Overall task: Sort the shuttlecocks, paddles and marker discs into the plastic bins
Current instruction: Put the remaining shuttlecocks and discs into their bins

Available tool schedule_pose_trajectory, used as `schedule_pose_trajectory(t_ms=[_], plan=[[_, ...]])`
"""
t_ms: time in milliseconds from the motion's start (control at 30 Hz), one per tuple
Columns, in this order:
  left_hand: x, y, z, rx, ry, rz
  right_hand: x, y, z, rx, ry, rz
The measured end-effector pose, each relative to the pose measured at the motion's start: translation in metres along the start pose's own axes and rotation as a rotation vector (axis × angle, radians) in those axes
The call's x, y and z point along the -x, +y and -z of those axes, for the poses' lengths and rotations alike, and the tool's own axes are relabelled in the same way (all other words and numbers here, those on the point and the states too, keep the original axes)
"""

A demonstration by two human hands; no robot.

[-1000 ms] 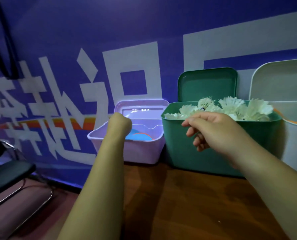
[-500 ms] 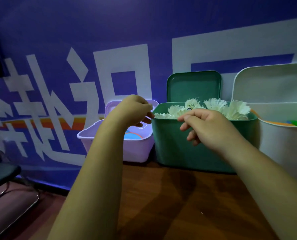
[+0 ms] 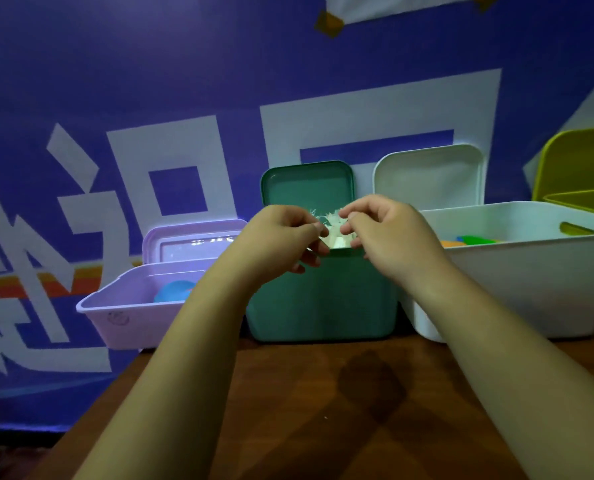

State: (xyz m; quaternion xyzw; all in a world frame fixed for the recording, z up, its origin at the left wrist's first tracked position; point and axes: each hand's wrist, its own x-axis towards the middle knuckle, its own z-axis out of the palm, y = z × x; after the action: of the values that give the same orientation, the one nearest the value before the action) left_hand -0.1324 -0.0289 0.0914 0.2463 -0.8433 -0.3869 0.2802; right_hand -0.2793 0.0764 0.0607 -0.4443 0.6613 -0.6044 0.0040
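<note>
Right now everything turns on the narrow gap between my two hands, held up in front of the tall teal-green plastic bin (image 3: 323,299). My left hand (image 3: 281,237) and right hand (image 3: 389,233) face each other with fingers curled inward, thumb and forefinger tips drawn close. The white feathered shuttlecocks (image 3: 332,228) show only in that gap, just above the bin's near rim.

The feather tips fan upward, so I judge the long axis roughly upright, though the cork end is hidden. Both hands look equally near, and the feathers touch or almost touch each set of fingertips. I cannot tell whether either hand actually pinches a shuttlecock or only hovers over those lying in the bin.

If one is held, I judge a short release straight down is all it needs. The low lilac plastic bin (image 3: 133,313) with a round blue disc (image 3: 174,291) sits to the left and the wide white plastic bin (image 3: 531,282) to the right, so sideways drift is the risk.
</note>
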Motion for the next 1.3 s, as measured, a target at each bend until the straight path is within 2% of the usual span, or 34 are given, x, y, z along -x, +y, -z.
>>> schedule_pose_trajectory(t_ms=[167, 400, 533, 633, 733, 867, 933, 1033, 1133, 1200, 1300], plan=[[0.001, 0.034, -0.058, -0.022, -0.113, -0.067, 0.016, 0.026, 0.077, 0.183, 0.157, 0.001], [-0.001, 0.091, -0.179, -0.080, -0.381, -0.193, 0.041, 0.105, 0.200, 0.333, 0.382, -0.142], [0.000, 0.121, -0.258, -0.095, -0.563, -0.236, 0.069, 0.143, 0.269, 0.498, 0.488, -0.196], [-0.005, 0.124, -0.321, -0.164, -0.626, -0.263, 0.095, 0.172, 0.308, 0.723, 0.528, -0.179], [-0.013, 0.111, -0.385, -0.265, -0.578, -0.299, 0.114, 0.201, 0.334, 0.886, 0.548, -0.289], [-0.007, 0.075, -0.440, -0.360, -0.457, -0.361, 0.106, 0.218, 0.365, 0.913, 0.587, -0.644], [-0.010, 0.063, -0.451, -0.362, -0.408, -0.384, 0.101, 0.226, 0.377, 0.975, 0.607, -0.714], [-0.017, 0.055, -0.457, -0.330, -0.428, -0.383, 0.103, 0.250, 0.385, 0.985, 0.615, -0.771], [-0.019, 0.051, -0.460, -0.333, -0.449, -0.411, 0.101, 0.272, 0.383, 0.948, 0.503, -0.983], [-0.020, 0.049, -0.460, -0.334, -0.459, -0.417, 0.099, 0.279, 0.383, 0.984, 0.455, -1.031], [-0.022, 0.049, -0.460, -0.348, -0.457, -0.441, 0.097, 0.280, 0.383, 1.008, 0.459, -0.991]])
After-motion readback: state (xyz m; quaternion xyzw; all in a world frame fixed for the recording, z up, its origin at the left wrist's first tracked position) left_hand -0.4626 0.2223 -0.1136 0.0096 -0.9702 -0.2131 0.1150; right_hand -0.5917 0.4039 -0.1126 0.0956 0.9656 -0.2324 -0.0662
